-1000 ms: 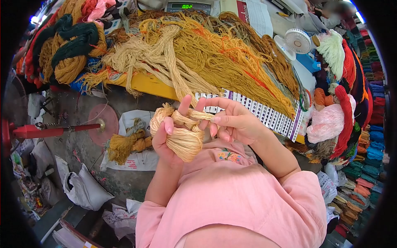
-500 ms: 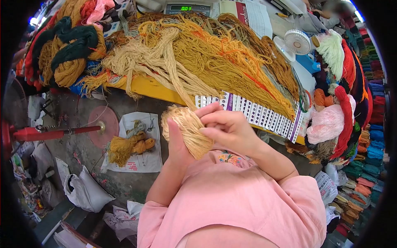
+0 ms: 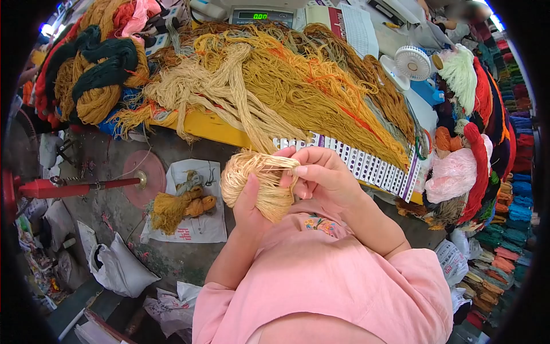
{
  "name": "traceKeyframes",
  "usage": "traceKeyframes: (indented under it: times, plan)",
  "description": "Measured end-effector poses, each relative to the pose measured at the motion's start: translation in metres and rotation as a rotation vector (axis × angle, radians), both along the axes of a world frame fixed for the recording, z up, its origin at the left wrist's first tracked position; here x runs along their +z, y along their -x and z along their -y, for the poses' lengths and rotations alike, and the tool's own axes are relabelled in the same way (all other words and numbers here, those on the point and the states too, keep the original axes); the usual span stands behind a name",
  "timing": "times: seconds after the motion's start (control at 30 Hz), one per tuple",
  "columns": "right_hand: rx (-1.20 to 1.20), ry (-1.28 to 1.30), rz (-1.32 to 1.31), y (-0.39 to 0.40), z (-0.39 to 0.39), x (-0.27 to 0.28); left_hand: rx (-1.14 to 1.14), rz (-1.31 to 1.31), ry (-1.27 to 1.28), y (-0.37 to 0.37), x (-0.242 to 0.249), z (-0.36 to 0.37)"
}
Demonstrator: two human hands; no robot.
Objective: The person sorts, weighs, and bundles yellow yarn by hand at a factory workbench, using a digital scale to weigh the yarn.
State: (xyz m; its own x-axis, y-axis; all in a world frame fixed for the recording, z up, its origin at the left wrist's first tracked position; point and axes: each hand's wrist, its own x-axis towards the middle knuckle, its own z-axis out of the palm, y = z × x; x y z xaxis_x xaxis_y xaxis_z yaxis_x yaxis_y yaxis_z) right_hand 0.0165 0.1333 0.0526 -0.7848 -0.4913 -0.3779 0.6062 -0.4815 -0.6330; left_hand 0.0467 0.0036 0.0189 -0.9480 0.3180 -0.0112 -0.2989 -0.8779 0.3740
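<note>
A thick bundle of pale cream yarn (image 3: pixel 260 182) hangs in front of the pink shirt. My left hand (image 3: pixel 250 203) is wrapped round its lower left side. At the bundle's upper right, my right hand (image 3: pixel 322 174) pinches a few strands between thumb and fingers, pulled out from the rest. Just above the hands, a beige skein (image 3: pixel 243 109) lies over mustard yarn (image 3: pixel 298 97) on the table, its tail hanging near the bundle. White cards with rows of holes (image 3: pixel 366 163) line the table's front edge.
A scale (image 3: pixel 260 16) and a small white fan (image 3: pixel 411 62) stand at the back. Pink and red skeins (image 3: pixel 450 175) hang at the right. On the floor at left are a red stand arm (image 3: pixel 74 189), a white sack with yarn (image 3: pixel 215 221) and a white bag (image 3: pixel 123 269).
My right hand has drawn strands of the bundle out to the right and upward. The bundle has turned slightly in my left hand. The scale's display went from 0.03 to 0.00.
</note>
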Motion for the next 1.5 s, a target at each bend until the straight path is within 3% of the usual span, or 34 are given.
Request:
traceKeyframes:
  times: [0.07, 0.13, 0.2, 0.3, 0.4, 0.47, 0.67, 0.8, 0.87, 0.9, 1.0, 1.1, 1.17, 1.23, 1.43, 1.5]
  plan:
    - [-0.001, -0.004, 0.015, 0.001, 0.004, -0.001, 0.014, 0.011, 0.056, -0.001, 0.0, 0.0]
    - [0.083, -0.275, -0.15, 0.001, 0.01, 0.007, 0.026, 0.033, 0.164, -0.003, 0.0, -0.003]
    - [0.04, -0.285, -0.16, -0.002, 0.016, -0.002, 0.037, 0.02, 0.19, -0.001, -0.001, -0.004]
    - [0.107, -0.355, -0.239, -0.002, 0.011, -0.007, 0.016, -0.022, 0.033, 0.0, -0.008, 0.001]
    - [0.066, -0.27, -0.14, -0.004, 0.014, -0.009, -0.001, 0.002, -0.175, 0.001, -0.009, 0.004]
    - [-0.147, -0.265, -0.437, -0.007, 0.022, -0.017, 0.09, -0.044, 0.412, -0.002, -0.006, 0.004]
    - [-0.149, -0.03, -0.155, -0.001, 0.018, -0.013, 0.147, 0.109, 0.171, 0.003, -0.008, 0.006]
    - [-0.136, -0.047, 0.049, 0.003, 0.02, -0.012, 0.128, 0.168, 0.134, 0.002, -0.019, 0.014]
    - [-0.103, -0.169, -0.075, 0.003, 0.024, -0.014, 0.138, 0.166, 0.102, 0.003, -0.021, 0.015]
    - [-0.076, -0.284, -0.198, 0.002, 0.027, -0.015, 0.171, 0.088, 0.236, 0.004, -0.019, 0.014]
    - [-0.065, -0.267, -0.17, 0.004, 0.031, -0.013, 0.247, 0.01, 0.436, 0.006, -0.017, 0.015]
    - [-0.009, -0.221, -0.078, 0.009, 0.03, -0.013, 0.267, 0.27, 0.269, 0.006, -0.025, 0.018]
    - [0.018, -0.197, -0.036, 0.011, 0.031, -0.011, 0.24, 0.281, 0.215, 0.008, -0.023, 0.021]
    - [0.139, -0.335, -0.121, 0.013, 0.034, -0.007, 0.208, 0.29, 0.163, 0.009, -0.019, 0.023]
    - [0.106, -0.468, -0.23, 0.011, 0.041, -0.012, 0.192, 0.178, -0.018, 0.007, -0.023, 0.026]
    - [0.068, -0.427, -0.236, 0.011, 0.044, -0.013, 0.243, 0.067, 0.332, 0.007, -0.023, 0.025]
